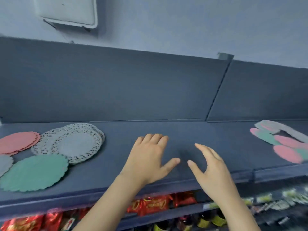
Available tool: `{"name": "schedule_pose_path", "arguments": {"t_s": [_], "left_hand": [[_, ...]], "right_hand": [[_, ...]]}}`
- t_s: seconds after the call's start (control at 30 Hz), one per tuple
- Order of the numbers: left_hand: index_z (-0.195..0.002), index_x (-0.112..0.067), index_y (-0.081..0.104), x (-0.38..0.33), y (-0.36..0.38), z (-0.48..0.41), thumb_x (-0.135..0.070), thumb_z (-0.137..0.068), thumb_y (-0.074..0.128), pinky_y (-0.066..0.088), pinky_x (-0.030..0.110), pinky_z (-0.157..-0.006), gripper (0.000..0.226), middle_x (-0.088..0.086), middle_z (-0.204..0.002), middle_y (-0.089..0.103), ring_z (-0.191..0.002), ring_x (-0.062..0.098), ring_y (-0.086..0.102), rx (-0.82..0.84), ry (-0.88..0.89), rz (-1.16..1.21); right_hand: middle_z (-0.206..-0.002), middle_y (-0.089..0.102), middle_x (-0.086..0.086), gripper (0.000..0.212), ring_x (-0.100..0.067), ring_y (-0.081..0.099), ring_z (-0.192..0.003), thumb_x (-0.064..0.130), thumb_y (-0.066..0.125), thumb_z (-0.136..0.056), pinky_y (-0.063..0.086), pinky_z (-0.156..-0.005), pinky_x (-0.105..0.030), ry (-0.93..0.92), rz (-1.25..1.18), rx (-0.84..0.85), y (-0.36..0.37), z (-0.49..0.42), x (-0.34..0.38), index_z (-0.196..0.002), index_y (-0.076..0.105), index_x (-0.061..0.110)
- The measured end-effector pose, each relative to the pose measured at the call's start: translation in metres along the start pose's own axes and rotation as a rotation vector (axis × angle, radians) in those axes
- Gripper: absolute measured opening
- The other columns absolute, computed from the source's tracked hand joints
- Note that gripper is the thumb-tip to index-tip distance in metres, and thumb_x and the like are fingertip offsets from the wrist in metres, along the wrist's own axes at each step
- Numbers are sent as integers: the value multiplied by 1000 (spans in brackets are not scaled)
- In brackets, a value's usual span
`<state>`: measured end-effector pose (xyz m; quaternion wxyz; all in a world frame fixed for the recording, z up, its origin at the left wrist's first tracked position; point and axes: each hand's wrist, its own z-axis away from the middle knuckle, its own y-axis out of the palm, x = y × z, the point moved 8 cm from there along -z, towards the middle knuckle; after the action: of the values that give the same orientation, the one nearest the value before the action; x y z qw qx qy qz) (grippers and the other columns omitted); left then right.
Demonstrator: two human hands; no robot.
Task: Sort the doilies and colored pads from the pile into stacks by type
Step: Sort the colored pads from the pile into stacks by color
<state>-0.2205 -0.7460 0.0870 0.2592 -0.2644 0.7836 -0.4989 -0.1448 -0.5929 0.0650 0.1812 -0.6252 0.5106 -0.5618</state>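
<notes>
Blue-grey shelving is carrying the whole job. At centre frame a person's left hand and right hand are hovering just above the bare board, fingers spread and relaxed, neither one holding anything.

The mixed pile of pink, green and grey pads is lying at the far right edge of the frame, well apart from both hands and running from upper left to lower right. The right hand is sitting nearer to it, so it looks the likelier one to reach.

The sorted stacks are waiting at the left edge, closer to the left hand: white lace doilies, pink pads, a green pad and a grey pad. Red snack packets are showing on the shelf below.
</notes>
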Motion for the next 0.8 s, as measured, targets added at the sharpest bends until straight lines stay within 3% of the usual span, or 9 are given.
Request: {"name": "schedule_pose_path", "arguments": {"t_s": [0.2, 0.3, 0.4, 0.53, 0.67, 0.8], "left_hand": [[-152, -22, 18, -196, 52, -71, -70, -88, 27, 28, 34, -106, 80, -5, -149, 36, -132, 20, 37, -22, 212, 37], [-153, -23, 11, -278, 78, -100, -68, -91, 30, 27, 33, -107, 79, -4, -153, 29, -134, 21, 34, -13, 272, 72], [-153, -24, 14, -347, 103, -124, -68, -90, 31, 28, 35, -106, 78, -3, -152, 31, -133, 22, 35, 49, 317, 89], [-148, -24, 22, -408, 133, -166, -73, -82, 16, 31, 34, -103, 82, -5, -147, 36, -129, 21, 38, 114, 355, 29], [-148, -23, 26, -448, 167, -224, -68, -89, 34, 29, 35, -105, 74, -4, -146, 39, -130, 22, 38, 139, 344, 24], [-145, -23, 32, -480, 217, -294, -66, -88, 41, 29, 37, -106, 72, -2, -146, 41, -133, 23, 36, 194, 293, 20]], "right_hand": [[-146, 38, 11, 58, -13, 36, -134, 38, 56, -91, 37, -102, -32, 168, 143, -129, -145, 49, -172, -144, 34, 31], [-145, 39, 7, 59, -18, 38, -133, 38, 56, -91, 39, -101, -34, 240, 218, -167, -205, 67, -243, -145, 32, 28], [-146, 40, 3, 61, -20, 40, -131, 37, 58, -90, 37, -102, -34, 311, 261, -170, -247, 77, -300, -145, 32, 25], [-150, 34, 7, 64, -17, 39, -133, 39, 55, -92, 38, -102, -30, 345, 254, -108, -276, 68, -359, -147, 26, 28], [-148, 35, 8, 63, -15, 51, -118, 39, 54, -92, 44, -93, -30, 355, 257, -44, -285, 40, -420, -147, 25, 30], [-145, 38, 7, 60, -15, 43, -128, 37, 55, -92, 43, -95, -30, 313, 254, 14, -297, -10, -482, -145, 29, 30]]}}
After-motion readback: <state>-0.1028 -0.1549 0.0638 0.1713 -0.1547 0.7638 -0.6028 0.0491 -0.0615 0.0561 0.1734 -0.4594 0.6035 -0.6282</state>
